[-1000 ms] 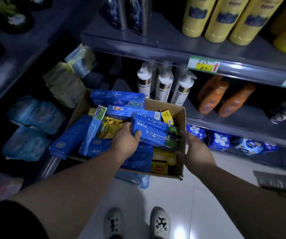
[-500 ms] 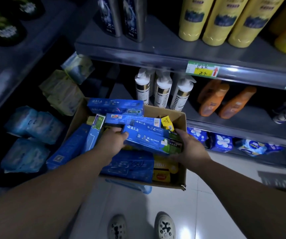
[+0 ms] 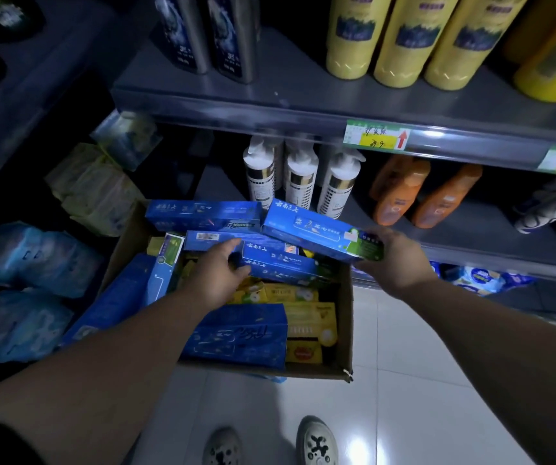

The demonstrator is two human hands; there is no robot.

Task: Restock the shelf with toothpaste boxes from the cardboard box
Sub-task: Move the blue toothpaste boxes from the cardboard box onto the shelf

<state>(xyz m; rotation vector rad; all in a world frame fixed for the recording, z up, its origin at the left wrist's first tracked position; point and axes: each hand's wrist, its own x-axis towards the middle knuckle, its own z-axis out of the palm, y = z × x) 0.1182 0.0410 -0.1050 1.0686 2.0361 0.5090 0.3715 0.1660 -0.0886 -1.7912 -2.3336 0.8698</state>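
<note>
A cardboard box (image 3: pixel 347 330) stands on the floor against the shelves, full of blue and yellow toothpaste boxes. My right hand (image 3: pixel 394 260) grips the green end of one blue toothpaste box (image 3: pixel 310 229), held above the carton's far right corner. Inside the carton my left hand (image 3: pixel 216 273) reaches down, its fingers curled on the end of another blue toothpaste box (image 3: pixel 280 266). One more blue box (image 3: pixel 203 214) lies across the carton's back rim. The grey shelf (image 3: pixel 471 236) runs behind and to the right.
White pump bottles (image 3: pixel 298 179) and orange bottles (image 3: pixel 421 196) stand on the middle shelf. Yellow bottles (image 3: pixel 400 38) and dark bottles (image 3: pixel 209 31) fill the upper shelf. Soft blue packs (image 3: pixel 31 260) lie at the left. My shoes (image 3: pixel 317 441) stand on white tiles.
My right hand has lifted one blue toothpaste box up and to the right, out of the carton. My left hand let go of it and moved onto another blue box below.
</note>
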